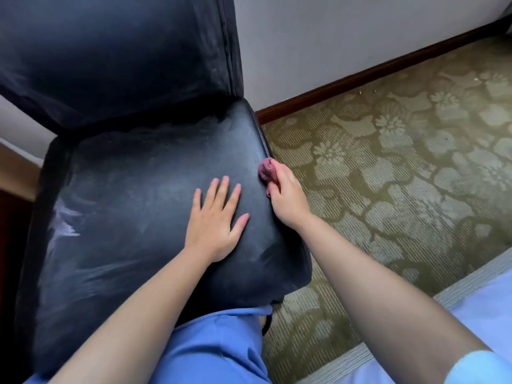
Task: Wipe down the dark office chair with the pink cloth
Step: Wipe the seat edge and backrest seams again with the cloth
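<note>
Dark, glossy leather-look office chair (133,189), padded seat and upright back, by the wall. Seat surface streaked: pale hazy smears at left edge and across front, wide arcs over the middle. Judged as wipe marks or dust not yet lifted; cannot tell which. Back cushion shows faint haze too. Task judged partway: seat top at least partly worked, right side rim in hand now, back and left edge likely left.

Left hand (214,220): flat on seat, fingers straight and spread, holding nothing, bracing.

Right hand (286,195): fingers curled, clamped round small bunched pink cloth (265,169), pressed to right seat edge near the seam.

Cloth: soft, wadded to a rounded lump, dusky pink. Seat: smooth, slightly dimpled, rounded corners.

Floor: olive floral-patterned carpet (388,162), ribbed weave; dark wooden skirting board (360,76).
</note>
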The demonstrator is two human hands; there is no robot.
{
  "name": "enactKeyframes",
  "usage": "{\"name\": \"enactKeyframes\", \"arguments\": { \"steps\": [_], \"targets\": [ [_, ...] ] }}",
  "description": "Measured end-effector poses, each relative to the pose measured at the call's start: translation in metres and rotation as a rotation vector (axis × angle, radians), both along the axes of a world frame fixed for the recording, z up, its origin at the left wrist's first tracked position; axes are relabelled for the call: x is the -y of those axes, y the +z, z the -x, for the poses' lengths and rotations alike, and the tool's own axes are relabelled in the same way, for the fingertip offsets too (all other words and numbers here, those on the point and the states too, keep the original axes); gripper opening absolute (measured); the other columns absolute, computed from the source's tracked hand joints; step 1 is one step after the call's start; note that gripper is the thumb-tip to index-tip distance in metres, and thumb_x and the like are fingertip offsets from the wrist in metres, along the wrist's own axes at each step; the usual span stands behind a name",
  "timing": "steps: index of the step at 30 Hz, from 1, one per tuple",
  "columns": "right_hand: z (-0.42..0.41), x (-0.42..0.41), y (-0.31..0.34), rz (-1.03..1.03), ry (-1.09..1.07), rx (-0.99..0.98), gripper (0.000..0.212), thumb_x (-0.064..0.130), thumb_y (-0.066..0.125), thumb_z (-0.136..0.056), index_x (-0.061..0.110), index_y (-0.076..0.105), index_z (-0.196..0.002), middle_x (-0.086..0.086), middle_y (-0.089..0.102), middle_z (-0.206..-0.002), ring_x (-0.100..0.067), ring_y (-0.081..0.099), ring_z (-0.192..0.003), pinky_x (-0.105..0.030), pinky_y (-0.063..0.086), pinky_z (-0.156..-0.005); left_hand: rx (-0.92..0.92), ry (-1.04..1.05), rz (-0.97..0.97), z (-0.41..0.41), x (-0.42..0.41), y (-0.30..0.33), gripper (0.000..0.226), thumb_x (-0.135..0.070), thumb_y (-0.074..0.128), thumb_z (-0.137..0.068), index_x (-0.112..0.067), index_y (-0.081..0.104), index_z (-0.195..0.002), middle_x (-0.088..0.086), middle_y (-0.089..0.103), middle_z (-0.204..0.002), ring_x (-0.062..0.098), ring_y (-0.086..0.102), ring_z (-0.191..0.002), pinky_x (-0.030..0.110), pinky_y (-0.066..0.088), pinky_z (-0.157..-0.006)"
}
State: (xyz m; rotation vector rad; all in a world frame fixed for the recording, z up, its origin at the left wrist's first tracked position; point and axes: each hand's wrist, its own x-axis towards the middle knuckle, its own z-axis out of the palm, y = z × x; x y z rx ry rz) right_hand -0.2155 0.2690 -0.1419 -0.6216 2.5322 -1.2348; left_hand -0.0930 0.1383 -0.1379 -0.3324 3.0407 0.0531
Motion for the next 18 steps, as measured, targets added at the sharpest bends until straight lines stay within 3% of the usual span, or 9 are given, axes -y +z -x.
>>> {"name": "enactKeyframes", "arguments": {
  "steps": [2, 5, 18],
  "targets": [
    [-0.013, -0.007, 0.000, 0.084, -0.042, 0.062, 0.054, 0.006, 0.044, -0.093, 0.011, 0.030, -0.145, -0.007, 0.036, -0.146, -0.021, 0.033, -0.133, -0.031, 0.023, -0.113, 0.052, 0.192, -0.004, -0.004, -0.009, 0.001, 0.071, -0.062, -0.001, -0.088, -0.031, 0.001, -0.151, 0.000, -0.005, -0.160, 0.023, -0.010, -0.146, 0.050, -0.008, -0.115],
    [-0.028, -0.014, -0.002, 0.099, -0.070, 0.108, 0.052, 0.006, 0.043, -0.095, 0.011, 0.028, -0.145, -0.009, 0.034, -0.145, -0.020, 0.031, -0.134, -0.021, 0.017, -0.108, 0.117, 0.290, -0.075, -0.009, -0.019, 0.005, 0.062, -0.061, 0.007, -0.094, -0.037, -0.005, -0.149, -0.002, -0.013, -0.159, 0.024, -0.019, -0.144, 0.057, -0.010, -0.112],
    [-0.084, -0.003, 0.002, -0.034, -0.236, 0.144, 0.052, 0.008, 0.041, -0.096, 0.014, 0.026, -0.145, -0.011, 0.022, -0.147, -0.029, 0.021, -0.135, -0.029, 0.012, -0.109, 0.348, 0.086, -0.216, -0.024, 0.017, 0.015, 0.066, -0.064, 0.016, -0.093, -0.041, -0.016, -0.146, -0.003, -0.031, -0.153, 0.023, -0.032, -0.140, 0.061, -0.016, -0.107]
  ]
}}
